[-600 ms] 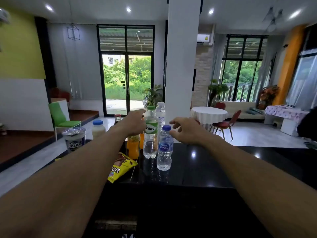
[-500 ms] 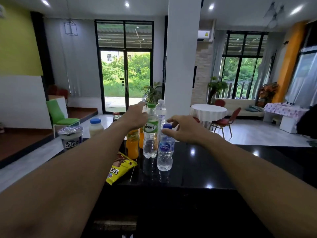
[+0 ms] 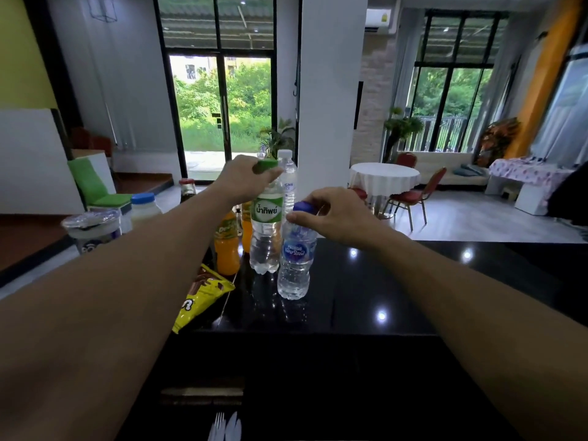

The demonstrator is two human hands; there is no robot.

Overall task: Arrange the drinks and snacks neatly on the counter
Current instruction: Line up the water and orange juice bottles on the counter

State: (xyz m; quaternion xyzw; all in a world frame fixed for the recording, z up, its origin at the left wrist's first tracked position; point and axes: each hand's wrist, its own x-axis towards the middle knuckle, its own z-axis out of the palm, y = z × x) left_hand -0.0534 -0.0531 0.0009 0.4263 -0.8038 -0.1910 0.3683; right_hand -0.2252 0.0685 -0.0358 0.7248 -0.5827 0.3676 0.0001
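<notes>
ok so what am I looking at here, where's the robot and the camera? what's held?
No robot here: these are a person's two bare arms. The view comes from a wide-angle camera worn on the head, looking forward and down. The left hand grips the green cap of the green-label water bottle; the right hand pinches the blue cap of the smaller blue-label bottle. Both bottles stand on the black counter. Near them are a white-capped bottle, orange drink bottles, a yellow snack bag lying flat, a sealed cup and a blue-lidded jar.
</notes>
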